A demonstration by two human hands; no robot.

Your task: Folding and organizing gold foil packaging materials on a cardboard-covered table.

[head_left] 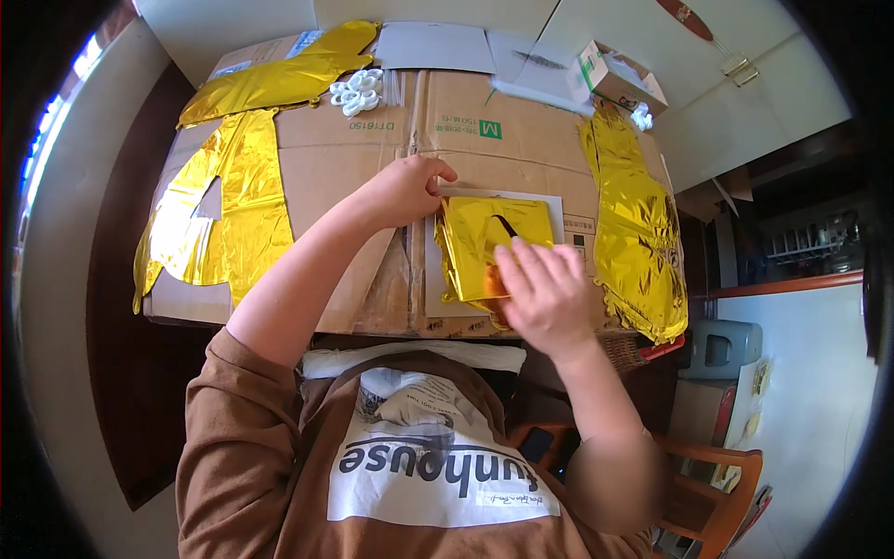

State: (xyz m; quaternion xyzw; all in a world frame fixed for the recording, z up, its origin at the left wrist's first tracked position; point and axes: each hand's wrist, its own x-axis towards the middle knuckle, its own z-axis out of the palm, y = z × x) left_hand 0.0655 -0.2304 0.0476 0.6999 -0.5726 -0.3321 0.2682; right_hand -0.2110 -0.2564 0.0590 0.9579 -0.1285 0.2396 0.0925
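A folded gold foil balloon (503,228) lies on a white card (557,216) near the middle of the cardboard-covered table. My left hand (407,193) is at its upper left corner, with the fingers curled in and the tips pinching that edge. Across the lower right part of the foil rests my right hand (545,289), fingers stretched out and a little blurred. The foil mirrors the skin beside those fingers. Loose gold folds stick out along the left side and bottom of the packet.
Flat gold foil balloons lie at the left (251,191), the far left (279,84) and the right (638,233). A bundle of white ties (357,92) sits at the back. A small open box (619,76) stands back right. A wooden chair (712,484) is at lower right.
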